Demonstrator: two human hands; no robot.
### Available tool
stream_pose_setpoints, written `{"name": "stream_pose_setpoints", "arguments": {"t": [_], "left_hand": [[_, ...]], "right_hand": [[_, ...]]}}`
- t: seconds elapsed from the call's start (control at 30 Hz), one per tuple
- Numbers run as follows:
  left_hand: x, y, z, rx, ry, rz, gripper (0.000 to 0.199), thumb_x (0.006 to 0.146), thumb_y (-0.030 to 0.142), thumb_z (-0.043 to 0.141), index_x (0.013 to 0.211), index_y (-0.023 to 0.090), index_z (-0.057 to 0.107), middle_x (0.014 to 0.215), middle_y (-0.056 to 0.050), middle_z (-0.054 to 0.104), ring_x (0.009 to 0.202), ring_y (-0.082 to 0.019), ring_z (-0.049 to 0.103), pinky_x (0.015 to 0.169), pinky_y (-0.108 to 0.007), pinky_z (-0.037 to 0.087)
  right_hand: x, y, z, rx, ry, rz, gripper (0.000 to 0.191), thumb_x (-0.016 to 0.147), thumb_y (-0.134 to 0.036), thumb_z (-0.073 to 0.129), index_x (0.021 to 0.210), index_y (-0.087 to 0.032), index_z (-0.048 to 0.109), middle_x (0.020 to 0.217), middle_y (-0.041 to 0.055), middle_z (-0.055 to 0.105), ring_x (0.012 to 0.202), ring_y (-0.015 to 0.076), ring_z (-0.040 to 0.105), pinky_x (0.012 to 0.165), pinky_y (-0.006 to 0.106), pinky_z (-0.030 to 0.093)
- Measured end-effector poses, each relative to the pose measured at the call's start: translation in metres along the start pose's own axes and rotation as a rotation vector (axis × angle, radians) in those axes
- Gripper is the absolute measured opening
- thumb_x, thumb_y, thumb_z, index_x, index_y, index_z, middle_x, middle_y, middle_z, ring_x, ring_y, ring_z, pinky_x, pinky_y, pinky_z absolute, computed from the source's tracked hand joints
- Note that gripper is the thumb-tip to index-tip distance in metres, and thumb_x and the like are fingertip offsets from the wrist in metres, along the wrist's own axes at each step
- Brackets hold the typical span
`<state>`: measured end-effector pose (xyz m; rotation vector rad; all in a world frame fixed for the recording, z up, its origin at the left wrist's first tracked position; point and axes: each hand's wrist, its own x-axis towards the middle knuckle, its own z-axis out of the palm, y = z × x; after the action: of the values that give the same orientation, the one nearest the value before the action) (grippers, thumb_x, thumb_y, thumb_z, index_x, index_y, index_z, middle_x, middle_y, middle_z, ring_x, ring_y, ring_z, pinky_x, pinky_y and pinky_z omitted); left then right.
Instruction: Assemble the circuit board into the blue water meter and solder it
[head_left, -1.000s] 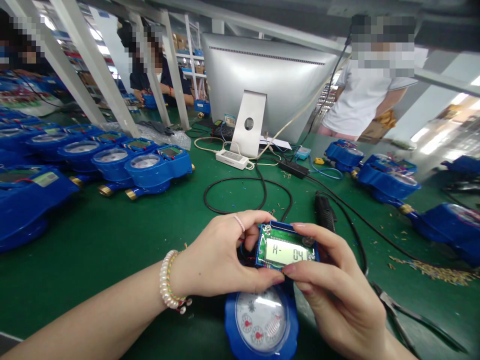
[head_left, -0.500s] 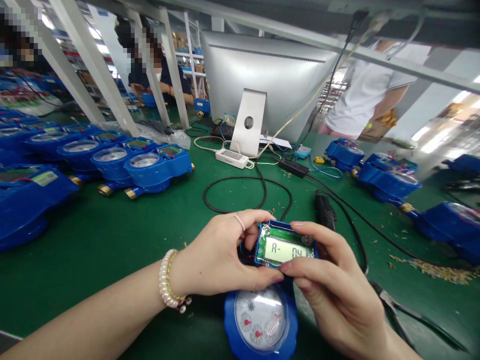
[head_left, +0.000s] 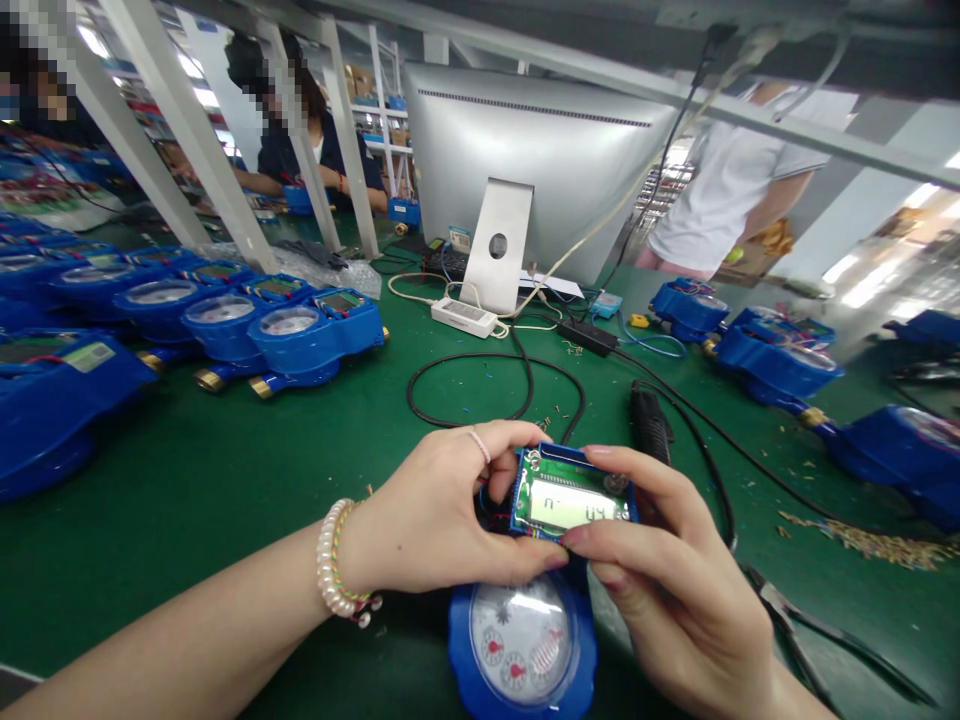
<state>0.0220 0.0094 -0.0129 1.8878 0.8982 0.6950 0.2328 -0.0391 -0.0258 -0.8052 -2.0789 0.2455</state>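
A green circuit board with a lit display (head_left: 566, 505) sits in a blue housing at the lower middle. My left hand (head_left: 442, 505) grips its left side, thumb along the near edge and fingers curled behind. On the other side, my right hand (head_left: 682, 570) holds the housing between fingers at the far and near edges. Just below my hands is the round clear dial of a blue meter (head_left: 523, 640), with small red pointers. Part of the wiring left of the board is hidden by my left hand.
Rows of blue meters (head_left: 289, 320) stand at left, more (head_left: 780, 350) at right. A monitor (head_left: 525, 140) stands behind a black cable loop (head_left: 409, 385). At right lie a black-handled tool (head_left: 649, 420), pliers (head_left: 780, 605) and small brass pieces (head_left: 870, 540). People stand or work beyond.
The display's characters look different and partly faded. The board has tilted very slightly, while my hands stay almost in place. A person beyond the frame at left has shifted an arm.
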Motion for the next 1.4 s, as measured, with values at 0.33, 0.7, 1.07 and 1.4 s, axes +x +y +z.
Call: {"name": "stream_pose_setpoints", "arguments": {"t": [0.33,0.7,1.07,1.4], "left_hand": [[-0.0002,0.0002,-0.0011,-0.014,-0.001,0.003,0.062,0.066,0.037,0.078,0.119,0.021,0.051,0.079,0.002,0.065,0.069,-0.018,0.065,0.065,-0.029,0.056],[0.0006,-0.0005,-0.0008,-0.019,-0.021,-0.012,0.061,0.067,0.038,0.078,0.119,0.021,0.051,0.080,0.001,0.065,0.069,-0.018,0.065,0.065,-0.030,0.056],[0.0014,0.0004,-0.0052,-0.062,-0.039,-0.003,0.065,0.065,0.037,0.080,0.121,0.019,0.052,0.081,0.001,0.065,0.068,-0.016,0.064,0.065,-0.027,0.055],[0.0004,-0.0009,-0.0033,-0.059,-0.020,-0.007,0.063,0.065,0.034,0.079,0.120,0.020,0.054,0.079,0.002,0.065,0.067,-0.016,0.064,0.065,-0.026,0.055]], "right_hand": [[-0.0009,0.0009,0.0024,0.032,0.017,0.005,0.023,0.086,-0.006,0.055,0.103,-0.018,0.065,0.135,0.0075,0.041,0.122,0.0182,0.045,0.098,0.027,0.043],[0.0005,0.0009,0.0005,-0.010,0.013,0.001,0.024,0.085,-0.007,0.055,0.102,-0.020,0.065,0.132,0.0080,0.045,0.119,0.0209,0.048,0.095,0.032,0.048],[-0.0012,0.0015,0.0029,0.000,0.035,0.002,0.023,0.084,-0.007,0.056,0.101,-0.019,0.066,0.132,0.0075,0.045,0.120,0.0199,0.047,0.095,0.028,0.047],[-0.0024,0.0009,0.0027,-0.025,0.061,0.009,0.022,0.084,-0.010,0.058,0.100,-0.022,0.068,0.130,0.0082,0.048,0.115,0.0219,0.052,0.089,0.032,0.051]]}}
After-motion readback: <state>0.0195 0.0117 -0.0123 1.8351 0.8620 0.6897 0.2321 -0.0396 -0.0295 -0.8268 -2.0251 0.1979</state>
